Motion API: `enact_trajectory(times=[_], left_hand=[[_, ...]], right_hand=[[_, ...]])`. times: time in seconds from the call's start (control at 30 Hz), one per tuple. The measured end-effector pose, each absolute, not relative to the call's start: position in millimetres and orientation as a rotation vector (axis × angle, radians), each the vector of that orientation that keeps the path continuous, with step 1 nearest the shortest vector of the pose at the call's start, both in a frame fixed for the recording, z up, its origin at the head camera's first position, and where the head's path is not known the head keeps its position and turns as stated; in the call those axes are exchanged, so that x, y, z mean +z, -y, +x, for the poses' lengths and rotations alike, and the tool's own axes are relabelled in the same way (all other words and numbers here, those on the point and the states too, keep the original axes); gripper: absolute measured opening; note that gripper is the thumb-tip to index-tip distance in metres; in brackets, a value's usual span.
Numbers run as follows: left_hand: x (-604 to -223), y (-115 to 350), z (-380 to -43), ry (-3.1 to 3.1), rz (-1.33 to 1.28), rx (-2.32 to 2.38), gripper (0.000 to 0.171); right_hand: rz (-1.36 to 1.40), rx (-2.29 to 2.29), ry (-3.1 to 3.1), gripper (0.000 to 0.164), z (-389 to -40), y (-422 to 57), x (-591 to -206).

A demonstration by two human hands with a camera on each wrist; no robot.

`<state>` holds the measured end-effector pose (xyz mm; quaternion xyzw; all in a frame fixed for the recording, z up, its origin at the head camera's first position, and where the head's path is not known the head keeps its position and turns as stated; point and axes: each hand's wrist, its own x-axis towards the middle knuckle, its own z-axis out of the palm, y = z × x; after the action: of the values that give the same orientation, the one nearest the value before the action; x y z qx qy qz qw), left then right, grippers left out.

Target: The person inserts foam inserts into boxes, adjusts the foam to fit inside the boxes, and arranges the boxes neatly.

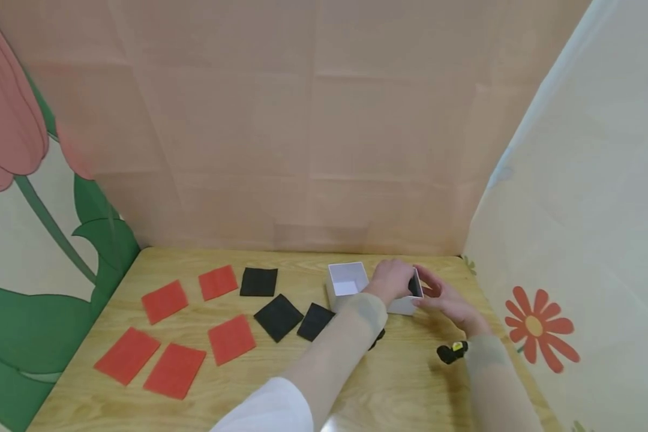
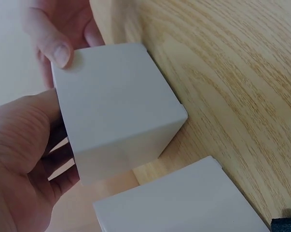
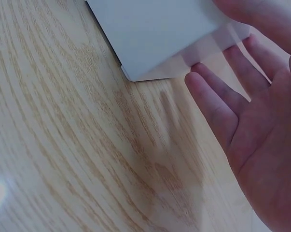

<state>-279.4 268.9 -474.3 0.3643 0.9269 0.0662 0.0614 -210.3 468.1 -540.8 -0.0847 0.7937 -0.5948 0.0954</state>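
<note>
L hand [image 1: 390, 281] has its fingers down in the open mouth of the R white box [image 1: 402, 307], tips hidden, so can't tell whether they pinch anything. A black piece [image 1: 414, 285] shows in that mouth right by them (only a sliver visible, but prob. same stuff as the squares). R hand [image 1: 453, 303] grips the same box: thumb on the near face, other fingers round the side.

Looks like tucking the piece in; if so, best: hold firm but light so walls don't bow, press the piece flat to the bottom, then draw L fingers straight out so it doesn't drag back w/ them. Mind the L wrist: the L white box [image 1: 339, 303], white inside showing, sits just beside & could get bumped.

Further L on the wooden table [image 1: 399, 384]: 3 black squares [image 1: 278, 318], nearest by the L forearm, then 5 red squares [image 1: 231, 339], spread out, none touching.
</note>
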Motion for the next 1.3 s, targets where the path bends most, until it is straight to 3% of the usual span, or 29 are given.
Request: enact_trajectory(times=[0.63,0.97,1.3], left_hand=[[-467.4,-238.7,-285.5,-2.755,1.343,0.320,0.017],[-457.7,-220.7,-294.5,-2.661,1.386,0.389,0.043],[-456.5,-194.6,-301.3,-2.549,1.429,0.624,0.049]], right_hand=[[-0.224,-1.743,-2.373,0.096,-209.2,-469.0,-542.0],[-0.223,-1.775,-2.341,0.097,-214.2,-471.7,-543.2],[-0.209,-1.734,-2.373,0.096,-217.6,-476.2,-541.3]])
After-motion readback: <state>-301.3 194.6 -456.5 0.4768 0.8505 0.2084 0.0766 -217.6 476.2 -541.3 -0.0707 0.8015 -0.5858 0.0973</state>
